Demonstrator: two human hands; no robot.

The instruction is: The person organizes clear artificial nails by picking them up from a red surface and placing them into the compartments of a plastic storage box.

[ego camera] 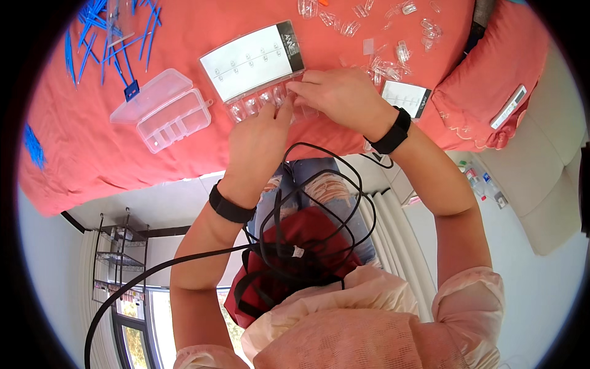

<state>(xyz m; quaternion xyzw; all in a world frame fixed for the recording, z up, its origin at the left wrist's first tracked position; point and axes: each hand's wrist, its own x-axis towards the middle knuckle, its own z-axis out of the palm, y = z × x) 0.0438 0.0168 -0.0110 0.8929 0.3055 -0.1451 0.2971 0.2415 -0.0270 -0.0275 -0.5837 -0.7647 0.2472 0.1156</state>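
Note:
A hinged clear plastic case lies before me, its raised lid (251, 64) lined with a white printed card bearing writing and nail outlines. Its compartment tray (251, 105) holds clear false nail tips (266, 98). My left hand (260, 143) has its fingertips at the tray's near edge, over the middle compartments. From the right, my right hand (343, 99) reaches over the right-hand compartments, fingers close to those of the left. Whether either hand pinches a nail tip is hidden. Loose clear nail tips (387, 69) lie in heaps beyond my right hand.
An open, divided translucent box (175, 120) sits at left, below scattered thin blue sticks (94, 23). A smaller printed card (405, 98) lies beside my right wrist. A looped black cable (318, 175) hangs over my lap. A white device (508, 107) rests on coral cloth (479, 87).

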